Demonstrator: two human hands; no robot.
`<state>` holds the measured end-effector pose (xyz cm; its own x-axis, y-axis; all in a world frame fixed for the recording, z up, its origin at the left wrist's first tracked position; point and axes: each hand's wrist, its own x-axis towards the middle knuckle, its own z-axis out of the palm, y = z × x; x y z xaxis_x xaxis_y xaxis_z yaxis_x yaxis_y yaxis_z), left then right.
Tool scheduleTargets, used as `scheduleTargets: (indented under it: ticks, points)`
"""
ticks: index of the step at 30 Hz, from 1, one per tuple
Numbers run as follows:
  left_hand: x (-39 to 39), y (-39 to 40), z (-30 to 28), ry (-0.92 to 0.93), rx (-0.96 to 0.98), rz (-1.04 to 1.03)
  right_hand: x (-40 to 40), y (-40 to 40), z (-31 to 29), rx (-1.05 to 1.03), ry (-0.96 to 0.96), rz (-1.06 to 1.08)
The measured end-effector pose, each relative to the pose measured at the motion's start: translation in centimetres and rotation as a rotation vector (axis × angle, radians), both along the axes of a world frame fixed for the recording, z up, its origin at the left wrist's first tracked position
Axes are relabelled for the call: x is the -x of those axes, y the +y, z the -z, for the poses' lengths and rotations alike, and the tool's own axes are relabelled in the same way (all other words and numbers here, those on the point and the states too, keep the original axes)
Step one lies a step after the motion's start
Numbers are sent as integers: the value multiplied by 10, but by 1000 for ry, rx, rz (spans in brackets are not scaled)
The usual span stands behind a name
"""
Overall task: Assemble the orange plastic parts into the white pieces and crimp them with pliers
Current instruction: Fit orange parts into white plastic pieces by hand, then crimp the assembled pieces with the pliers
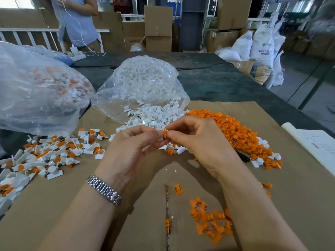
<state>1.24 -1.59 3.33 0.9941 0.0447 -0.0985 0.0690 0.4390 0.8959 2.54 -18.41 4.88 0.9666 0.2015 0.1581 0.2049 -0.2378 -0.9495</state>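
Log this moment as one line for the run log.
step: inserting | left hand: white piece | right hand: orange part | pliers: not visible

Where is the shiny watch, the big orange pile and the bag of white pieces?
watch [104, 189]: head view, on the metal band at the left wrist.
orange pile [235, 132]: head view, middle of the heap.
bag of white pieces [143, 78]: head view, on the clear plastic.

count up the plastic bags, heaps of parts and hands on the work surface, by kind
Clear plastic bags: 2, one with mixed orange and white parts, one spilling white pieces
Heaps: 3, loose white pieces, orange parts, assembled pieces
Hands: 2, left hand and right hand, pinching one orange part between them
Total: 7
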Motion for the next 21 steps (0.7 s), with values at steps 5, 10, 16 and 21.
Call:
scheduleTargets:
  ticks: [5, 10, 16, 21]
  points:
    - [-3, 4, 1, 9, -4, 0, 2, 2, -2, 100, -90, -50]
    - [-3, 5, 2, 12, -10, 2, 2, 2, -1, 116, -126, -11]
    - [-4, 6, 2, 13, -8, 7, 1, 0, -1, 150, -100, -54]
    - [-4, 8, 1, 15, 41, -27, -12, -25, 1, 684, -143, 309]
